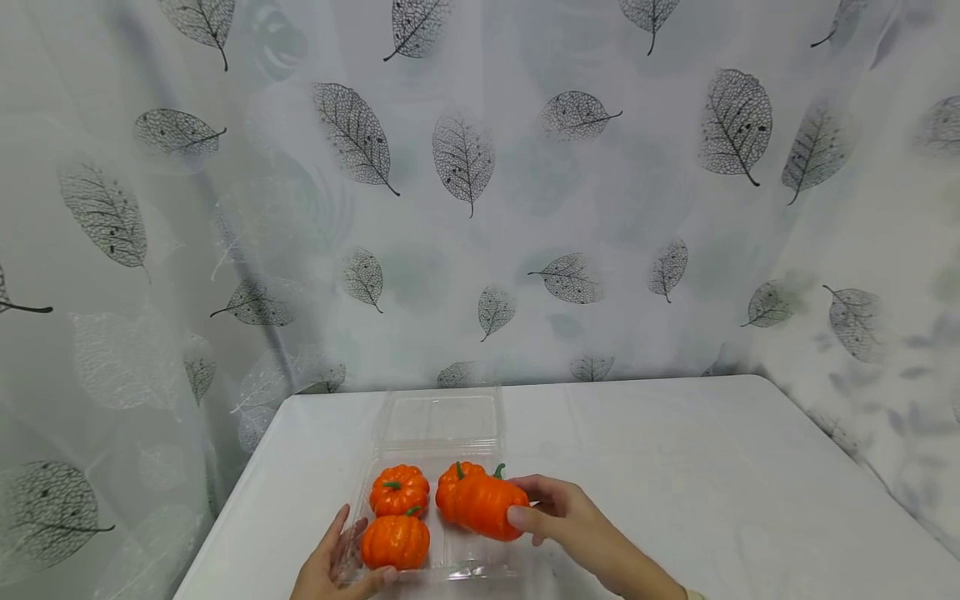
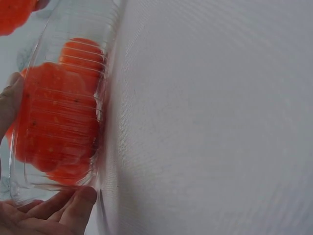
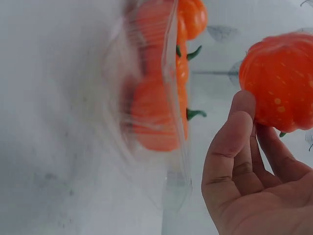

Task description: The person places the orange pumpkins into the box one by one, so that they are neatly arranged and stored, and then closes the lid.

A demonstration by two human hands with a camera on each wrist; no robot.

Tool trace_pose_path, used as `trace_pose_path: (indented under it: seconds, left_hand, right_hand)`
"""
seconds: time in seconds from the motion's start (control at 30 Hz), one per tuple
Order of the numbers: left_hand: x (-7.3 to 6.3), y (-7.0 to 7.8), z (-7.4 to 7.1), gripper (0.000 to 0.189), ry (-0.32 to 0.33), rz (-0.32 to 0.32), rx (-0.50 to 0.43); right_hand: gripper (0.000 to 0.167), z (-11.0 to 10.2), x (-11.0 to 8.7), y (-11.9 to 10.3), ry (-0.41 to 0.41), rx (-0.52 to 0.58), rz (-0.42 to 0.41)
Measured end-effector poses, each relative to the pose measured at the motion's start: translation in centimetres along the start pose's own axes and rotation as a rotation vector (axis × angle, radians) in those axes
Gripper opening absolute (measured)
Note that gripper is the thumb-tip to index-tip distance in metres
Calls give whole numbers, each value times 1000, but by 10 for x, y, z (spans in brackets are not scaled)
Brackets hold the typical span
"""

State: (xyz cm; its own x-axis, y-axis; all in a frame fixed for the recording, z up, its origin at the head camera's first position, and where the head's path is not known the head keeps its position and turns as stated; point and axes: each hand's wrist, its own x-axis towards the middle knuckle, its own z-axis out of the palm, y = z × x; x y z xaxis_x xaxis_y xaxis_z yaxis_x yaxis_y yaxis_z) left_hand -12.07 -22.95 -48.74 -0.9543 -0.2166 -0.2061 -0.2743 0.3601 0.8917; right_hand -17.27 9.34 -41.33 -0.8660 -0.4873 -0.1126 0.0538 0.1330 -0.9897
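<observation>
A clear plastic clamshell box point(image 1: 450, 573) lies on the table with its lid point(image 1: 442, 418) folded back. Inside it, a small orange pumpkin point(image 1: 400, 493) sits at the back left, another pumpkin point(image 1: 395, 543) at the front left, and a third pumpkin point(image 1: 447, 493) at the back right, partly hidden. My right hand point(image 1: 562, 521) pinches a fourth orange pumpkin point(image 3: 281, 83) between thumb and fingers, raised over the box's right half with its green stem tipped away. At the box's front left corner my left hand point(image 1: 337, 562) grips the wall, thumb at the rim point(image 2: 14, 142), fingers against the side.
A white table point(image 1: 675, 483) extends widely to the right of the box. Behind it hangs a pale curtain point(image 1: 525, 208) printed with grey leaves, which also runs along the left and right sides.
</observation>
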Motion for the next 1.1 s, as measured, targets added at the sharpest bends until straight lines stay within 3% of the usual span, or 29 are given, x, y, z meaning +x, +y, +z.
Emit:
trace_pose_path:
  seconds: [0.2,0.4,0.63,0.9,1.1]
  left_hand:
    - [0,0,0,120,6,-2,0]
    - [0,0,0,122,6,-3,-4]
    - [0,-2,0,121,3,12,-16]
    - [0,-2,0,121,2,13,-15]
    - [1,-2,-1,121,-1,7,-20]
  right_hand:
    - [49,4,3,-6,-49,87,22]
    - [52,9,9,-3,-1,49,49]
    - [48,18,13,1,35,-130,37]
    - [43,33,11,3,130,-428,-34]
    - [54,41,10,6,193,-616,-90]
